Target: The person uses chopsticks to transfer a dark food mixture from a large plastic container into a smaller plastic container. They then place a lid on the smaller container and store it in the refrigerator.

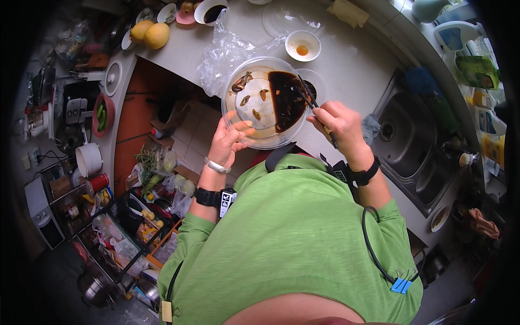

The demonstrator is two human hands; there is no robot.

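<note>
My left hand (232, 136) grips the near left rim of a round clear plastic container (266, 140), which is tilted to the right. Dark brown liquid (287, 99) has pooled on its right side. Several brown food pieces (256, 114) cling to the exposed bottom at the left. My right hand (338, 122) is closed around dark chopsticks (308, 99), their tips over the liquid by the right rim. Partly hidden behind that rim is a smaller clear container (316, 84) with dark contents. A white bowl (302, 46) with a little orange-brown liquid stands just beyond.
Crumpled clear plastic (227, 53) and a clear lid (292, 18) lie on the pale counter (353, 61). A bowl of dark liquid (210, 12) and yellow fruits (152, 34) are at the back left. To the right is a steel sink (406, 134), with a grey-blue cloth (369, 129) beside it.
</note>
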